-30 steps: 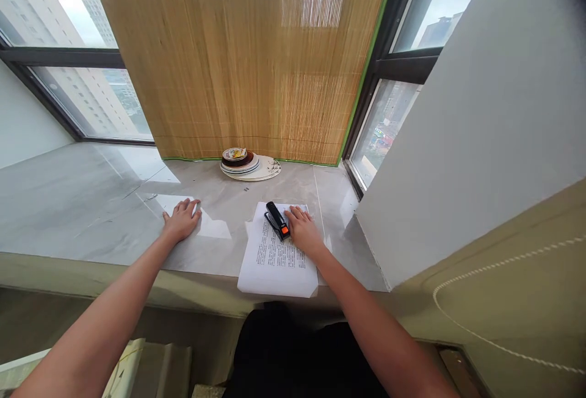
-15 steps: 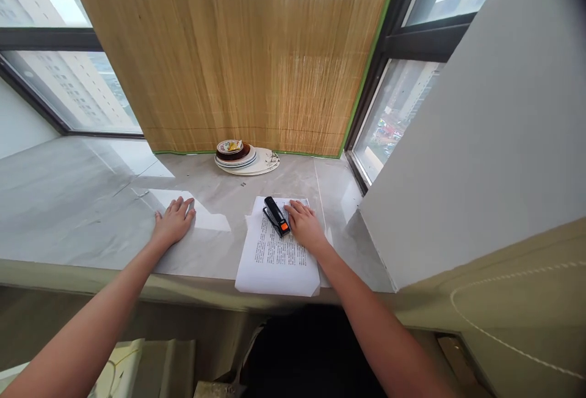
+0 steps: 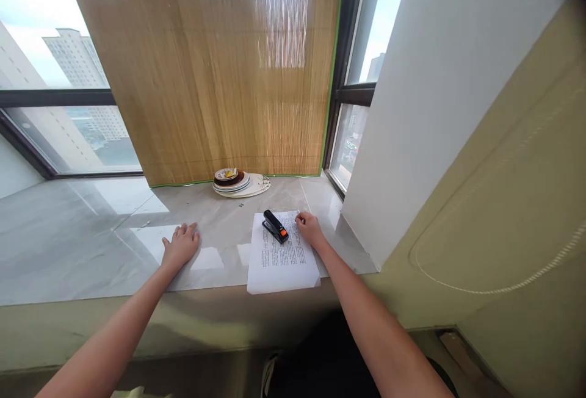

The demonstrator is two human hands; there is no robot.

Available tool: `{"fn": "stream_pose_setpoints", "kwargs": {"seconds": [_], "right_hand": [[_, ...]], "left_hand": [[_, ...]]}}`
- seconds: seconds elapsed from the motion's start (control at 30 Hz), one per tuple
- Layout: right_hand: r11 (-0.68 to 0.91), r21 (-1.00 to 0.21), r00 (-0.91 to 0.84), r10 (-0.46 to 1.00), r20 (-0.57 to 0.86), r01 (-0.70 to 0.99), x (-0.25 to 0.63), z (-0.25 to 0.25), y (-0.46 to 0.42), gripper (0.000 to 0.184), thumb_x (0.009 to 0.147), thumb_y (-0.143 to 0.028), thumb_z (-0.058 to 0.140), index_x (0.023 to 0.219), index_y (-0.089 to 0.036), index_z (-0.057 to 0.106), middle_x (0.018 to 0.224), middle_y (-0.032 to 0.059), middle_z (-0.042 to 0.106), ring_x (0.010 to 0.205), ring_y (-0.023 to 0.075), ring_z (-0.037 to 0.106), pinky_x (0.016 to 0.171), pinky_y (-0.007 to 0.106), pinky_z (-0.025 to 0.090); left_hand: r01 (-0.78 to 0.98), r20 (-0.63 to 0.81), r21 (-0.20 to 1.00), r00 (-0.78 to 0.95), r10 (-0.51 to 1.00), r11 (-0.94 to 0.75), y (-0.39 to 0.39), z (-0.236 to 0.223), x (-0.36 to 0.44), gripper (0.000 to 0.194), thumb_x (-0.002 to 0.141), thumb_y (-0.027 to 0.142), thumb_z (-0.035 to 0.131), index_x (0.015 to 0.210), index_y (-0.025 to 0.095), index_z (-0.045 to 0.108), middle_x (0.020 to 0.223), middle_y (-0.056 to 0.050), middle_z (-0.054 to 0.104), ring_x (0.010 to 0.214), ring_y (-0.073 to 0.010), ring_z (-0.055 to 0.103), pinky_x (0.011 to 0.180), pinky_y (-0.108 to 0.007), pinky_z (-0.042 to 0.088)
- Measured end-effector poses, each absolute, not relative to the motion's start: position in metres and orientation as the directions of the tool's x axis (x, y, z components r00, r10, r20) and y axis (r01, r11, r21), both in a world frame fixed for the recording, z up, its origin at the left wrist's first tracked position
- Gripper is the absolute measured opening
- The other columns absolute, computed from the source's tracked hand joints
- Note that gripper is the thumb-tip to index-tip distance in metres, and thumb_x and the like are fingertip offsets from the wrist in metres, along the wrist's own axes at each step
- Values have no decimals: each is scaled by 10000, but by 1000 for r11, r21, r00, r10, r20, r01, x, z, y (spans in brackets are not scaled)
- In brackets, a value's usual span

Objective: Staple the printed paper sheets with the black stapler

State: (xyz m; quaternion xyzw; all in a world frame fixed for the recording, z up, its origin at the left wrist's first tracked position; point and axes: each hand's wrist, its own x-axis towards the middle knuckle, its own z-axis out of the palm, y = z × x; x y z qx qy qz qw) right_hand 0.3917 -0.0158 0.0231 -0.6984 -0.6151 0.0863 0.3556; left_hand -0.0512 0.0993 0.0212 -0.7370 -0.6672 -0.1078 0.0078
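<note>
A stack of printed paper sheets (image 3: 280,257) lies at the front edge of a grey marble sill (image 3: 91,245). A black stapler (image 3: 275,227) with an orange end rests on the upper part of the sheets. My right hand (image 3: 310,229) rests on the paper's upper right, just right of the stapler, with its fingers curled down onto the sheet. My left hand (image 3: 180,245) lies flat on the bare sill to the left, fingers spread, holding nothing.
A stack of plates (image 3: 238,182) stands at the back of the sill, against a bamboo blind (image 3: 210,80) leaning on the window. A white wall (image 3: 412,111) closes in the right side. Tall buildings show through the glass.
The view has tilted upward and pulled back, so the blind's top edge now shows. Both hands stay on the sill; my right hand's fingers have curled slightly on the paper.
</note>
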Motion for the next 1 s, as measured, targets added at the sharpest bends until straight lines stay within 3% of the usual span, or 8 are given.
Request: {"fn": "stream_pose_setpoints", "kwargs": {"seconds": [0.33,0.43,0.53,0.77,0.87,1.0], "right_hand": [[-85,-553,246,943,224,829,375,63,-27,178,863,-114,604,798,-187,752,847,40,767,826,171,686,759,242,496],[-153,-530,276,948,160,834,388,102,-31,185,842,-106,623,726,-180,746,691,22,722,680,157,657,652,226,460],[-191,-500,326,924,198,845,412,154,-41,220,886,-117,575,841,-168,784,748,42,745,696,157,654,654,233,442],[-100,-445,207,958,198,890,434,249,-70,169,815,-103,670,673,-171,731,662,20,709,646,143,614,629,239,416],[-84,-454,178,970,168,887,425,253,-63,167,805,-114,708,650,-176,715,620,10,690,588,132,585,608,240,414],[-89,-525,193,970,147,846,403,223,-36,233,875,-230,733,654,-179,683,588,16,663,550,135,577,605,253,434]], "left_hand": [[981,207,140,102,973,-133,102,28,-50,566,1063,343,282,1532,142,526,1587,-279,480,1482,-424,438,1149,-779,302],[976,220,159,110,969,-147,107,27,-51,577,1057,337,283,1544,129,513,1570,-297,485,1476,-443,440,1133,-792,304],[974,197,167,120,973,-153,111,25,-52,603,1066,348,267,1601,155,468,1633,-297,430,1539,-446,377,1146,-820,252],[976,166,145,138,976,-162,116,21,-52,655,1073,370,211,1668,176,402,1722,-275,326,1604,-460,284,1161,-840,216],[974,164,155,136,977,-162,118,20,-53,663,1069,385,215,1667,169,401,1728,-277,315,1605,-473,276,1160,-852,196],[972,171,165,137,976,-166,121,18,-53,663,1070,391,214,1659,163,413,1724,-279,315,1597,-487,273,1148,-861,200]]}}
